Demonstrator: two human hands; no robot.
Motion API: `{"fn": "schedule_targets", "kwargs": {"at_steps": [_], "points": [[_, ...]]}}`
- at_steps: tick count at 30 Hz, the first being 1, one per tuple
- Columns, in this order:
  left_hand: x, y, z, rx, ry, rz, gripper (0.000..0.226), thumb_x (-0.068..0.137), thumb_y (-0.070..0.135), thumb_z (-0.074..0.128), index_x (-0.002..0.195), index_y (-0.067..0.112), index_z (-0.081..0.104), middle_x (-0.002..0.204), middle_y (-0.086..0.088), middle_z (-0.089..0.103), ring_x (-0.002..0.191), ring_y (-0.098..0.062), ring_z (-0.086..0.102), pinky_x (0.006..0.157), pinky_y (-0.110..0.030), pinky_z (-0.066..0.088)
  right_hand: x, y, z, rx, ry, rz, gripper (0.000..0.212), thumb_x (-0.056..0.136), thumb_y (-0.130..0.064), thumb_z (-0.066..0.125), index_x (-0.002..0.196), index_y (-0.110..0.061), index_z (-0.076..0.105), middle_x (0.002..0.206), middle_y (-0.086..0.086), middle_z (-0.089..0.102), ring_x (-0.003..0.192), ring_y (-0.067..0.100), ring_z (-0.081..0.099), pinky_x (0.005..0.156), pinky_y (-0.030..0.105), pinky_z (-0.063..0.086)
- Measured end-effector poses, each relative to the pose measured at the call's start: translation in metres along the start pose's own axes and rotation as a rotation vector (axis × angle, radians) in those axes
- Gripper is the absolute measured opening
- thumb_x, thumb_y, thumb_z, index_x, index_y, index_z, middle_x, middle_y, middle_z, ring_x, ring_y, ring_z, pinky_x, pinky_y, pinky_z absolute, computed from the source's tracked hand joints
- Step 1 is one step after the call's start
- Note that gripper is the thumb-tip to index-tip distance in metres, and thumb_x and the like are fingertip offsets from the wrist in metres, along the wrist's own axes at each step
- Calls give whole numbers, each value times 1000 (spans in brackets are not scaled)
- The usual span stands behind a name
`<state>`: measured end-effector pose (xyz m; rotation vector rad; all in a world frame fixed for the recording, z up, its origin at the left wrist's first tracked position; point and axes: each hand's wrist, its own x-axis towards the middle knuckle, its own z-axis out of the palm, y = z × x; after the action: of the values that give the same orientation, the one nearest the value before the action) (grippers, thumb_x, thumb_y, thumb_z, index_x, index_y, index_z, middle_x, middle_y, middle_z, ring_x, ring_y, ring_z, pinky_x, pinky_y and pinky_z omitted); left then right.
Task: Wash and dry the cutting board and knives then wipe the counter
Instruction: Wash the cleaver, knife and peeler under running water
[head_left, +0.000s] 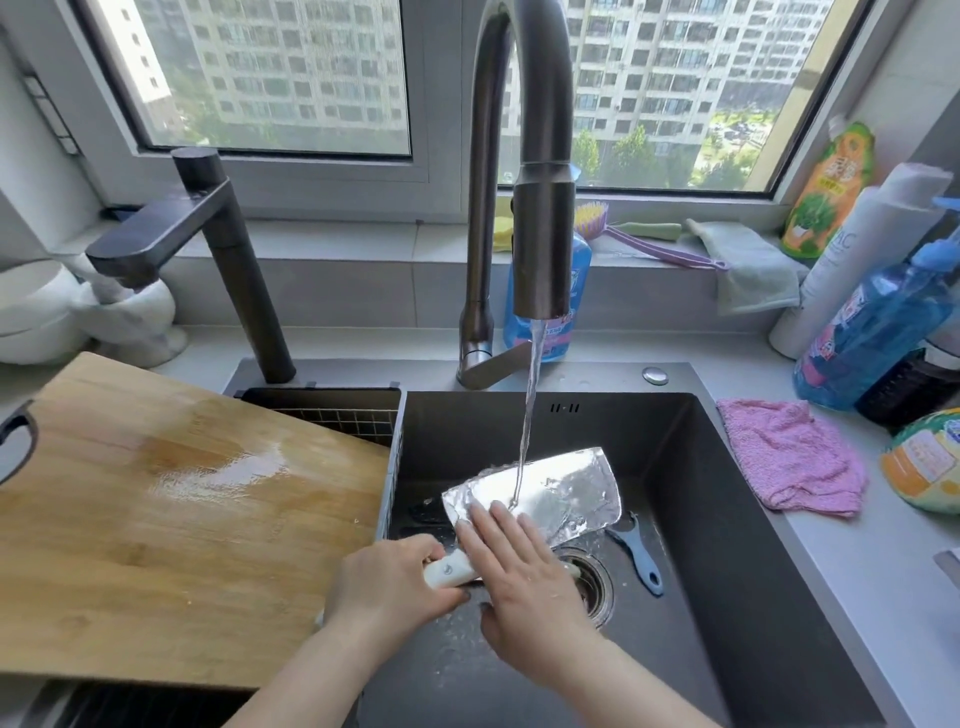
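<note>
A broad steel cleaver (561, 493) lies flat over the dark sink (691, 519), under a running stream of water from the tall faucet (543, 249). My left hand (387, 584) grips its white handle. My right hand (519, 577) presses straight fingers flat on the blade's near side. A wet wooden cutting board (171, 519) rests on the counter and over the sink's left edge. A small blue-handled tool (641, 553) lies on the sink floor beside the drain.
A pink cloth (789, 457) lies on the counter right of the sink, with blue and orange bottles (878, 322) behind it. A second dark tap (208, 234) stands at the left. A brush and a green cloth (748, 260) sit on the windowsill.
</note>
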<state>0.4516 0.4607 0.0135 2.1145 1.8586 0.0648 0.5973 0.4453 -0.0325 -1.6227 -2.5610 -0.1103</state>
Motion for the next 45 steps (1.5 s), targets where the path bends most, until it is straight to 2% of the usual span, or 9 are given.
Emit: {"fn": "schedule_targets", "kwargs": {"at_steps": [6, 9, 11, 15, 19, 24, 33, 40, 45], "points": [[-1, -4, 0, 23, -7, 13, 43, 79, 60, 54, 116, 37, 53, 108, 13, 64, 96, -8, 58, 61, -19, 34, -8, 44, 2, 8, -83, 415, 107, 16, -20, 83, 120, -10, 58, 120, 10, 64, 112, 28, 61, 110, 32, 11], [-1, -6, -2, -2, -9, -15, 42, 78, 61, 55, 113, 37, 54, 106, 13, 64, 91, -8, 58, 55, -14, 31, -15, 50, -13, 155, -70, 616, 79, 71, -18, 69, 141, -4, 33, 151, 14, 26, 140, 31, 25, 116, 33, 13], [-1, -5, -4, -27, 6, -40, 42, 77, 62, 56, 110, 37, 55, 103, 12, 64, 94, -9, 59, 56, -18, 32, -20, 41, -21, 580, 3, 807, 65, 88, -14, 51, 145, -10, 19, 155, 8, 15, 143, 24, 11, 116, 32, 11], [1, -4, -10, -34, 11, -63, 40, 78, 60, 56, 110, 36, 55, 105, 13, 63, 99, -10, 58, 64, -22, 35, -4, 12, -35, 1546, -46, 1110, 46, 95, -21, 47, 137, -7, 35, 136, 12, 45, 114, 26, 48, 96, 39, 43], [-10, -8, -17, 16, 0, -64, 41, 78, 59, 56, 111, 35, 55, 108, 13, 63, 98, -9, 58, 63, -22, 34, 14, -6, -32, 1928, -149, 1092, 21, 97, -18, 43, 99, -3, 57, 85, 11, 70, 81, 21, 64, 63, 27, 51], [-28, -25, -35, -31, -63, -126, 35, 79, 57, 56, 107, 35, 56, 91, 16, 56, 82, -9, 51, 54, -19, 30, 30, -27, -34, 1994, -184, 1049, 20, 95, -3, 42, 79, -4, 53, 50, 2, 66, 63, 18, 60, 43, 19, 51], [-61, -92, -94, -699, -582, -296, 22, 92, 35, 50, 94, 13, 52, 63, 2, 64, 49, -10, 60, 47, -21, 45, 66, -77, -46, 2037, -310, 889, 21, 95, -4, 42, 79, -7, 55, 71, 6, 62, 62, 14, 56, 43, 16, 48], [-80, -116, -100, -817, -308, -414, 24, 93, 27, 50, 76, 9, 47, 46, -1, 56, 32, -10, 48, 37, -17, 35, 104, -110, -47, 1725, -256, 816, 28, 98, -26, 39, 81, -11, 54, 58, -5, 51, 47, 6, 47, 55, 25, 43], [-74, -129, -82, -775, -213, -502, 23, 90, 28, 56, 81, 8, 52, 43, -1, 55, 33, -13, 50, 38, -19, 40, 98, -109, -30, 1413, -16, 821, 24, 98, -26, 36, 110, -14, 53, 111, -1, 42, 97, 12, 41, 87, 25, 33]]}}
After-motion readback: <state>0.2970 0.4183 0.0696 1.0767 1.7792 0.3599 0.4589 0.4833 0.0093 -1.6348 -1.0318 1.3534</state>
